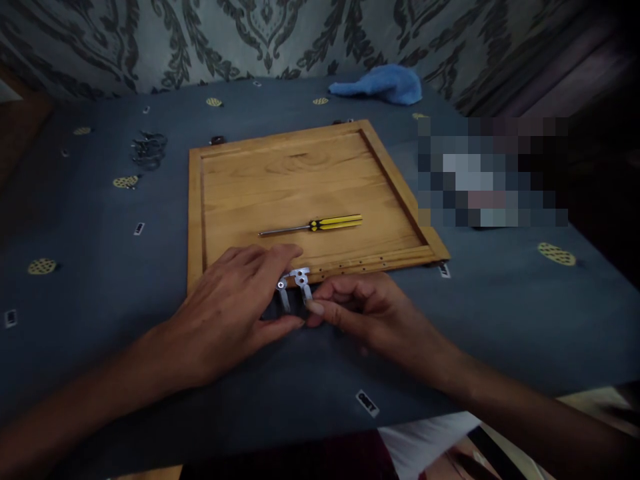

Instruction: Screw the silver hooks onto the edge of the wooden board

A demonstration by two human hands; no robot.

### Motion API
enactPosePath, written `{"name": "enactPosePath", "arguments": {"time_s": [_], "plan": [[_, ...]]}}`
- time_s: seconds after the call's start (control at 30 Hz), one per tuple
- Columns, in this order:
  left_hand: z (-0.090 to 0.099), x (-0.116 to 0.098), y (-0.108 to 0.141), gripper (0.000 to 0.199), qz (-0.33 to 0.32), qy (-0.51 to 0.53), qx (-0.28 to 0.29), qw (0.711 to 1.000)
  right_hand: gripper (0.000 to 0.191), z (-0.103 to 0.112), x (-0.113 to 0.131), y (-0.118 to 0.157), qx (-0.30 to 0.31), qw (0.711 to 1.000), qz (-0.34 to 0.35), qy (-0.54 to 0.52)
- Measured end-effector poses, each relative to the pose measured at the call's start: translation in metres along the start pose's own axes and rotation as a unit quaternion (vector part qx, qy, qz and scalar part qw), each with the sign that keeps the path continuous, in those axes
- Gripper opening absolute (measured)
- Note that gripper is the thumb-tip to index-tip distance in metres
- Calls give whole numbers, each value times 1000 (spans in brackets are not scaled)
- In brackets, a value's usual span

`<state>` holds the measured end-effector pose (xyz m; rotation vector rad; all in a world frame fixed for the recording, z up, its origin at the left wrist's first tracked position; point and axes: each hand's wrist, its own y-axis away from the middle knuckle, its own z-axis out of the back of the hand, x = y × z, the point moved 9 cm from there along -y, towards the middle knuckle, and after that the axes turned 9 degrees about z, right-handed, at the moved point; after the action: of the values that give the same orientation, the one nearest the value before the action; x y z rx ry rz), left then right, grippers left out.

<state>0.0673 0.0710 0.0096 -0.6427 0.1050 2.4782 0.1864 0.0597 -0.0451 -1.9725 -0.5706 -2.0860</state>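
Note:
A framed wooden panel [290, 180] lies on the cloth-covered table. A screwdriver [335, 222] with a yellow and black handle rests across it. At the panel's near edge is a silvery metal hook [302, 279] with a plate with round holes; my right hand [370, 307] pinches its lower end between thumb and fingers. Just left of it, a second metal hook [283, 293] has a screw head showing in its plate. My left hand [235, 287] lies over the panel's near left corner, fingers on the wood and thumb stretched out in front of the hooks.
Several loose metal hooks [149, 150] lie in a pile to the left of the panel. A blue cloth [385, 85] is bunched at the back of the table [125, 293]. Small holes run along the panel's near edge. A blurred-out patch covers something on the right.

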Motion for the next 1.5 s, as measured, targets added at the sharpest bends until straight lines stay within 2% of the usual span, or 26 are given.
{"name": "enactPosePath", "arguments": {"time_s": [0.13, 0.37, 0.57, 0.8, 0.93, 1.03, 1.17, 1.27, 1.37, 1.5], "plan": [[-1, -4, -1, 56, -4, -6, -2, 1000, 43, -2, -4, 0, 3, 999, -19, -40], [-4, -13, -2, 54, -19, -14, -12, 1000, 41, -3, -5, 1, 12, 999, -18, -37], [-5, -14, 0, 54, -24, -29, -30, 999, 41, -1, 6, -3, 3, 999, 32, 3], [-9, -11, -1, 54, 1, -32, -15, 999, 41, 0, 7, -3, 4, 999, 35, 19], [-9, -12, -1, 55, 12, -26, -14, 1000, 32, 5, 13, 1, -3, 992, 77, 95], [-9, -11, -2, 53, 24, -22, -12, 999, 18, 14, 29, 9, -30, 954, 173, 245], [-9, -10, -2, 54, 25, -20, -18, 999, 14, 12, 48, 24, -33, 842, 320, 434], [-9, -11, -2, 53, 19, -16, -20, 999, 20, 5, 47, 30, 0, 767, 375, 520], [-9, -11, -3, 51, 17, -10, -23, 1000, 25, 0, 42, 32, 35, 729, 415, 542], [-9, -11, -3, 52, 17, -2, -27, 999, 27, -1, 39, 34, 48, 707, 454, 540]]}}
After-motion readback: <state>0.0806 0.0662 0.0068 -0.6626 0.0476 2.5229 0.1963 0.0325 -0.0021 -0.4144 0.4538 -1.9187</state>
